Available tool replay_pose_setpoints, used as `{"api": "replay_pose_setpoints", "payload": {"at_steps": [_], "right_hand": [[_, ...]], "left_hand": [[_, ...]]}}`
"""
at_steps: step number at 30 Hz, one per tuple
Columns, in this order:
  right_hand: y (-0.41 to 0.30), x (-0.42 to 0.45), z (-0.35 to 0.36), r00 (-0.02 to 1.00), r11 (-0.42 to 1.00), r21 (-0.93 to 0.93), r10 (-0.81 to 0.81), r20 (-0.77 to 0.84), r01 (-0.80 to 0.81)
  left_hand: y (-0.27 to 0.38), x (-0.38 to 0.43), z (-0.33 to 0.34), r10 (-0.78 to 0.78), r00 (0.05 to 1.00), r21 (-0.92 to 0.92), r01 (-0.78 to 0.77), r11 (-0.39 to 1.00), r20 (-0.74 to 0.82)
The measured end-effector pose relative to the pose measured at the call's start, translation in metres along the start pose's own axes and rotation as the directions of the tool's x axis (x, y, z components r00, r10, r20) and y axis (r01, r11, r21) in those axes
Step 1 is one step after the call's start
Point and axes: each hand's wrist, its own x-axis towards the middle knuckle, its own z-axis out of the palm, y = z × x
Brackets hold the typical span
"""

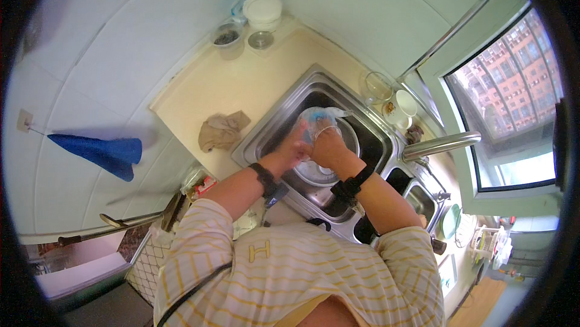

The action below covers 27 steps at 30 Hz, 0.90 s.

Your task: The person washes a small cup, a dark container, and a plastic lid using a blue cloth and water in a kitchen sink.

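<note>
Over the large stainless-steel sink basin (247,149), both hands are on a clear, see-through item with blue patches (319,113), which looks like a plastic bag. My left hand (297,142) grips its left side, slightly blurred. My right hand (329,143) has its fingers inside a clear round rim at the item's near end; the fingertips are hidden. Directly below the hands, a round metal pot or lid (351,139) sits in the basin, partly covered by them. Each wrist wears a black band.
The metal faucet (442,146) points away from the basin, to the right. A white mug (399,108) and a glass bowl (377,87) stand by the right rim. A crumpled brown cloth (223,131) lies left. A tub with dark contents (226,39) stands behind.
</note>
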Motion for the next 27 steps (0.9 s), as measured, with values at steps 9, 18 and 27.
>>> {"api": "replay_pose_setpoints", "payload": {"at_steps": [9, 18, 27], "right_hand": [[-0.005, 0.015, -0.041, 0.797, 0.913, 0.261, 0.103, 0.596, -0.314], [0.042, 0.009, 0.05, 0.961, 0.167, 0.983, 0.276, 0.027, -0.075], [0.007, 0.001, -0.007, 0.889, 0.992, 0.118, -0.005, 0.458, -0.055]], "left_hand": [[0.015, 0.002, 0.005, 0.106, 0.958, 0.173, -0.06, 0.983, -0.267], [0.002, 0.009, -0.008, 0.057, 0.988, 0.164, -0.033, 0.986, -0.146], [0.008, 0.02, -0.001, 0.099, 0.955, 0.253, -0.026, 0.967, -0.28]]}}
